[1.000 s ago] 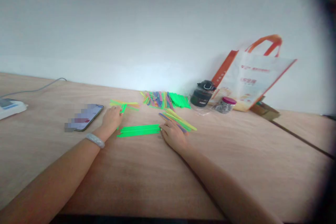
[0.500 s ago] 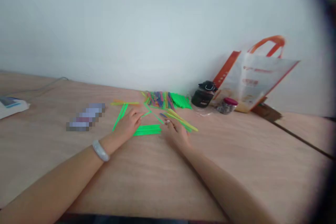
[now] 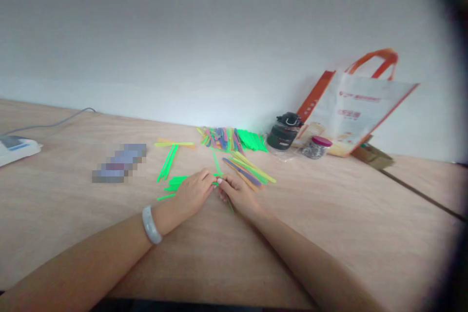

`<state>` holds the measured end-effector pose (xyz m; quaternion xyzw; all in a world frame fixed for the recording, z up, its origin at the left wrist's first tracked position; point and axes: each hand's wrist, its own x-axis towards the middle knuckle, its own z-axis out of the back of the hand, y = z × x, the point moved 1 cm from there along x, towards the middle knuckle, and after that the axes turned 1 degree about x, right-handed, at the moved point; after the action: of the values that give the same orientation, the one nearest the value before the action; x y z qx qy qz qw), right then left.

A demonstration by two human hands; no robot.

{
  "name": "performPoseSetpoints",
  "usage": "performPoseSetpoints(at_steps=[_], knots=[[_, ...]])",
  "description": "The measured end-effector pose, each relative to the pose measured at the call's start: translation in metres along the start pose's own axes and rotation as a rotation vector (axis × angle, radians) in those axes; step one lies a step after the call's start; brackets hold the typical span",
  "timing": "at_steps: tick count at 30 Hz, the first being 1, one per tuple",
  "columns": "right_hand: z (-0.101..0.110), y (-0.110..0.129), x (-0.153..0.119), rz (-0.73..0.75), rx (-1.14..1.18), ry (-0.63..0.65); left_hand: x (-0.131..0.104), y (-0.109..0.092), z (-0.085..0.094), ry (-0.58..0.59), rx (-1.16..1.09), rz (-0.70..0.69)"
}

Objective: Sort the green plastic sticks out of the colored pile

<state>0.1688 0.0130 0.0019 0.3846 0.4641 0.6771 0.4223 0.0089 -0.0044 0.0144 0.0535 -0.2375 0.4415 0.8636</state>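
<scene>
My left hand (image 3: 197, 190) and my right hand (image 3: 238, 195) meet above the table, their fingertips pinching a thin green strip (image 3: 217, 163). One length of it sticks up past the fingers, and a thin end hangs below my right hand; the fold or joint between the fingertips is hidden. Partly behind my left hand lies a stack of green strips (image 3: 174, 184). Beside my right hand is a fan of yellow, green, purple and orange strips (image 3: 252, 170). A grey bangle (image 3: 151, 225) is on my left wrist.
Near the wall lie a multicoloured strip pile (image 3: 219, 138) and a green bundle (image 3: 252, 140). More green strips (image 3: 168, 162) and yellow-orange ones (image 3: 174, 144) lie left. A black bottle (image 3: 282, 132), a jar (image 3: 317, 147) and a bag (image 3: 360, 109) stand right; a blurred-out flat object (image 3: 120, 163) lies left.
Both hands have come together and nearer to me, now pinching a green strip between them. My left hand has moved right and lies over the green stack, whose strips now sit further left.
</scene>
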Motion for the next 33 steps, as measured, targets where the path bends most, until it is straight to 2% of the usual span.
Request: performPoseSetpoints(at_steps=[9, 17, 19, 21, 23, 24, 28, 30, 33], knots=[[0.002, 0.006, -0.001, 0.016, -0.101, -0.017, 0.001, -0.003, -0.003, 0.058, 0.014, 0.042], [0.007, 0.013, 0.005, 0.099, -0.183, -0.066, 0.005, -0.004, -0.003, 0.042, -0.145, 0.127], [0.016, 0.01, 0.008, 0.084, -0.16, -0.139, 0.003, -0.004, -0.001, 0.043, -0.196, 0.146], [0.031, 0.005, 0.011, 0.052, -0.159, -0.307, 0.002, -0.005, 0.0, 0.05, -0.232, 0.167], [0.045, 0.0, 0.014, 0.033, -0.294, -0.431, 0.001, -0.005, -0.001, 0.057, -0.234, 0.173], [0.05, -0.003, 0.015, 0.05, -0.423, -0.44, 0.0, -0.006, -0.003, 0.059, -0.221, 0.16], [0.047, -0.011, 0.014, 0.09, -0.932, -0.346, 0.0, -0.009, -0.012, 0.076, -0.157, 0.007], [0.041, -0.012, 0.012, 0.126, -1.09, -0.312, -0.001, -0.007, -0.015, 0.072, -0.122, -0.058], [0.036, -0.01, 0.01, 0.184, -1.224, -0.27, -0.002, 0.0, -0.017, 0.031, -0.069, -0.045]])
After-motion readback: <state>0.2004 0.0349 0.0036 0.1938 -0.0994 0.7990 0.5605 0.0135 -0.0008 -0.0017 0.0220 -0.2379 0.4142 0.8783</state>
